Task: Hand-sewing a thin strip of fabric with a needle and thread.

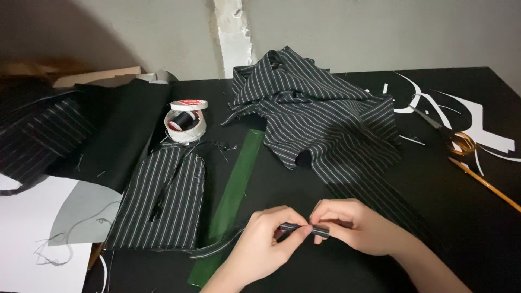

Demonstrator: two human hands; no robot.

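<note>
**Both hands pinch a narrow striped strip at the front of a black table**

The black table fills most of the view. On its far side lies a crumpled heap of dark pinstriped cloth, the largest thing on it. To the left a flat, round-topped striped piece rests beside a long green ruler that runs slantwise toward the near edge. Sheets of white and grey paper lie at the left corner. Behind the flat piece sits a roll of tape with a spool of black thread inside it. At the far right are scissors with amber handles, white paper scraps, and what looks like a pencil, though it is too thin to be sure.

Near the front, the left hand and right hand meet over the table. Each has thumb and forefinger closed tight on a narrow striped strip, held taut between them; its loose end trails left across the ruler's lower part.
</note>
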